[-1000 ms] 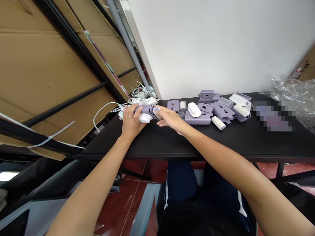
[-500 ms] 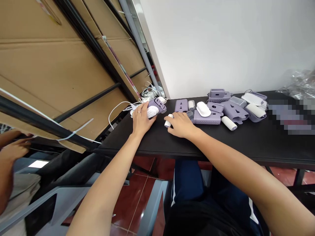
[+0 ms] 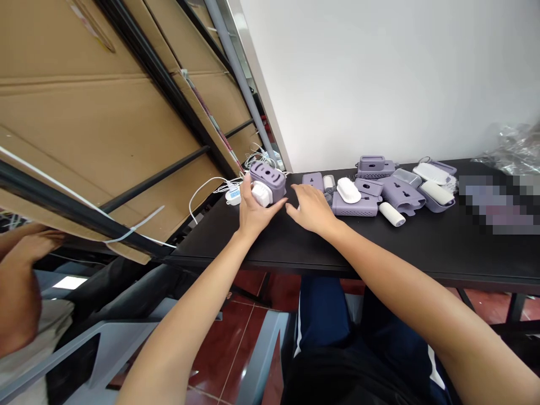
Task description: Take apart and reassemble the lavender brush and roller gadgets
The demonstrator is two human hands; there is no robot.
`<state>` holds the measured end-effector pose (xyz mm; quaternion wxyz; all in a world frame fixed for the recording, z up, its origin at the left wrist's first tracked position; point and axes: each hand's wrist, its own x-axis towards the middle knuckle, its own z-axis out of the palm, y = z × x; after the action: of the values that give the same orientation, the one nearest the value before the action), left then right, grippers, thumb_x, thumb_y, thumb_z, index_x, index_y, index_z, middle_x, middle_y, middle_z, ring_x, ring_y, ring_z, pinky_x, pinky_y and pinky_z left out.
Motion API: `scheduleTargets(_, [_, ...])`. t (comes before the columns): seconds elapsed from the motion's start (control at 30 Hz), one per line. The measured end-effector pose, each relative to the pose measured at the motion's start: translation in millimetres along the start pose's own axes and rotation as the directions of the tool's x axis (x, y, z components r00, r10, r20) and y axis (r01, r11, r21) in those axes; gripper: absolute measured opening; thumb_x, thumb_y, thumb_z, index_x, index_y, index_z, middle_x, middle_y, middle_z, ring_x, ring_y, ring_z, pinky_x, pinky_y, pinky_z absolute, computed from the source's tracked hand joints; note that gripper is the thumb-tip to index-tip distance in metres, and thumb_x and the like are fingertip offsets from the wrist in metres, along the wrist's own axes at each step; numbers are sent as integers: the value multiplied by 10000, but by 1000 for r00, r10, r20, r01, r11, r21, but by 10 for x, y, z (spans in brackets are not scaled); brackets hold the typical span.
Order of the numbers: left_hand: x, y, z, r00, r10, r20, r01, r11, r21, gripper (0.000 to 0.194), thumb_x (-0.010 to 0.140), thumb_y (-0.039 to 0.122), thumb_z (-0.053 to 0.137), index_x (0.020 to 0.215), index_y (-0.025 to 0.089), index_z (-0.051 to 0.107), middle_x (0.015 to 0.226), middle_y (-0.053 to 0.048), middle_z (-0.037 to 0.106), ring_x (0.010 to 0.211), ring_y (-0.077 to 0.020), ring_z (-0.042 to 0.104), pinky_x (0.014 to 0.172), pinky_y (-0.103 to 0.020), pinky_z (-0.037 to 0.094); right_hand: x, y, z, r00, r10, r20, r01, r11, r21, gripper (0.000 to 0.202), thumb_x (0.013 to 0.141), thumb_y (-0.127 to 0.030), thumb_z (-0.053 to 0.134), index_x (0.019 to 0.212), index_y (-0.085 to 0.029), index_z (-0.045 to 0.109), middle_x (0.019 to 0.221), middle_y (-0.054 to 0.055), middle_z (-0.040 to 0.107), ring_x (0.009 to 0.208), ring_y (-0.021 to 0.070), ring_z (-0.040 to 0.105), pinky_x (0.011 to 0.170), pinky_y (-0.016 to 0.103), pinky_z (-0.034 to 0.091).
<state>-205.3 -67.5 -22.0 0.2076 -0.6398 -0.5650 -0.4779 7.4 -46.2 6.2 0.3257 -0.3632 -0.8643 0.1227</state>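
My left hand (image 3: 253, 216) grips a purple slotted holder (image 3: 270, 179) together with a white ribbed piece (image 3: 262, 194) on its near side, at the left part of the black table (image 3: 270, 244). Just to the right is my right hand (image 3: 310, 208), its thumb and fingers apart and nothing visible between them. Beyond that hand lie a small purple case (image 3: 313, 181) and a white roller (image 3: 328, 183). A white brush (image 3: 349, 190) rests on a purple box (image 3: 355, 205), with another white roller (image 3: 392, 215) beside it.
More purple cases (image 3: 400, 194) are piled along the wall. White cables and a white plug-like device (image 3: 233, 194) lie at the table's left end. Clear plastic wrap (image 3: 517, 149) sits far right. Another person's hand (image 3: 31, 247) shows at the far left.
My left hand has lifted and turned the purple holder upright, moving slightly right. My right hand has opened; the white roller it held no longer shows there.
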Motion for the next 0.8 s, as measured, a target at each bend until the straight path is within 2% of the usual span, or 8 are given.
scheduleTargets(0.1, [55,402,74,995,-47,-93,37,994,-99,1294,725,631,873,1687,264,89,1619,-238,404,1528,-370,452,1260,-545,363,11,18,-44,1000,-16,-9,17,994,111,617,931,-341,637,1487,-101,519,1451,194,639,1350,341,575,1153,498,418])
scheduleTargets(0.2, [148,703,118,983,-104,-148,79,983,-169,1168,819,651,784,1699,297,101,1624,-198,398,1572,-347,390,1269,-507,355,14,25,-104,997,42,-67,-23,966,258,611,947,-389,626,1497,-163,483,1468,158,636,1290,330,624,1072,492,486])
scheduleTargets(0.37, [354,794,184,963,-227,-142,143,884,-445,855,920,735,595,1623,321,338,1530,-137,503,1415,-286,564,1157,-402,476,39,44,-164,983,142,-118,-105,957,271,494,961,-389,599,1417,-208,539,1379,121,686,1164,331,677,913,452,542])
scheduleTargets(0.5, [470,687,356,867,-484,-118,242,616,-750,671,831,680,752,1348,296,562,1247,-75,649,1177,-224,673,1011,-327,542,51,82,-168,976,166,-139,-146,978,146,467,960,-343,588,1408,-215,567,1328,128,686,1116,330,676,876,441,535])
scheduleTargets(0.57, [484,613,458,792,-609,47,340,375,-862,580,787,626,817,1193,283,583,1058,-29,668,982,-186,703,859,-294,571,53,107,-169,976,164,-146,-154,985,77,469,961,-323,586,1418,-216,569,1319,135,683,1103,330,670,869,436,528])
scheduleTargets(0.67, [465,490,566,673,-666,321,472,53,-880,507,762,573,843,1064,256,587,929,-2,679,816,-157,700,741,-277,569,61,137,-170,979,122,-160,-124,992,-1,478,971,-330,602,1431,-203,567,1329,144,692,1128,335,648,910,440,511])
scheduleTargets(0.73, [443,419,602,602,-682,415,511,-69,-857,482,760,541,842,1053,238,608,938,-19,712,794,-155,711,723,-273,571,71,153,-162,983,87,-161,-95,994,-44,482,977,-359,622,1422,-180,576,1323,154,709,1168,354,626,961,458,493])
scheduleTargets(0.8, [423,375,619,557,-704,440,516,-121,-848,466,764,517,835,1065,229,627,956,-37,742,785,-156,721,710,-267,570,80,168,-148,987,67,-148,-79,994,-76,482,979,-375,633,1408,-158,589,1323,168,719,1205,370,608,997,477,475])
